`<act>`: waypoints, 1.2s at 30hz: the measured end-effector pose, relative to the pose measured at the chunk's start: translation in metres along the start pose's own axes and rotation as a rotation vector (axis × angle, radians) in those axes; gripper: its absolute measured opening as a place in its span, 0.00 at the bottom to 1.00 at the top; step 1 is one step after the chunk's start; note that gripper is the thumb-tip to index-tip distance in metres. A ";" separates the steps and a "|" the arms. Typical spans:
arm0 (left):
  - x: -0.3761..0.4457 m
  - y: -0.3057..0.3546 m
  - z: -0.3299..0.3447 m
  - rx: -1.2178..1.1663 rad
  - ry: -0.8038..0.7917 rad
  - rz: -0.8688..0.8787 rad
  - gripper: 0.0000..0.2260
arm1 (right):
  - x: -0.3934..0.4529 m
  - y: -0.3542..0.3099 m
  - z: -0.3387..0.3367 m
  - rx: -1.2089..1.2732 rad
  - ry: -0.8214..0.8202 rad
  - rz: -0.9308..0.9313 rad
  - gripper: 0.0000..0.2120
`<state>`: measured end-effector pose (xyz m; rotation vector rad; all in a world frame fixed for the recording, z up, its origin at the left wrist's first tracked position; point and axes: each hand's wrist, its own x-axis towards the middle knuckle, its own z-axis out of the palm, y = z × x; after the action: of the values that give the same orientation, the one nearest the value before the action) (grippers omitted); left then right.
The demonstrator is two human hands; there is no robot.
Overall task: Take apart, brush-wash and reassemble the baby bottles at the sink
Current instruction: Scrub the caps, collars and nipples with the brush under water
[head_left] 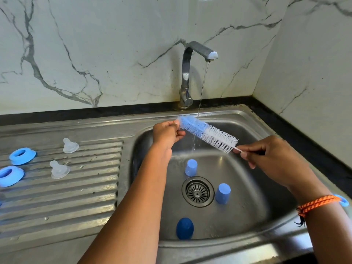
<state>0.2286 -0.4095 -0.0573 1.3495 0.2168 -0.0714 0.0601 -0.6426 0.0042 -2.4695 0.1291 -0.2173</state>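
Head cam: bottle brush [207, 133] mid-frame under tap stream [202, 88]; left hand [167, 133] grip pinches bristle tip, right hand [270, 155] grip pinches handle.

Brush handle [247, 150] hidden in right hand [270, 157]; blue ring [342, 200] mostly behind that wrist.

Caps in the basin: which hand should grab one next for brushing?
Left, probably. The left hand only pinches the brush tip; the right hand holds the handle. The caps lie below both hands.
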 end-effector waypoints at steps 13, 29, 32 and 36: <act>-0.005 0.003 -0.001 -0.194 -0.080 -0.130 0.08 | -0.005 -0.009 0.004 -0.011 0.163 0.031 0.11; -0.007 0.005 -0.004 -0.188 -0.081 -0.142 0.12 | -0.004 -0.005 0.001 -0.105 0.248 0.049 0.11; -0.006 0.004 -0.004 -0.140 -0.070 -0.115 0.11 | -0.004 -0.006 0.000 -0.097 0.222 0.029 0.10; -0.006 0.003 -0.003 -0.116 -0.053 -0.080 0.11 | -0.005 -0.007 -0.002 -0.080 0.150 0.036 0.20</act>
<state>0.2232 -0.4062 -0.0535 1.2221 0.2273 -0.1594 0.0551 -0.6380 0.0093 -2.5261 0.2498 -0.3891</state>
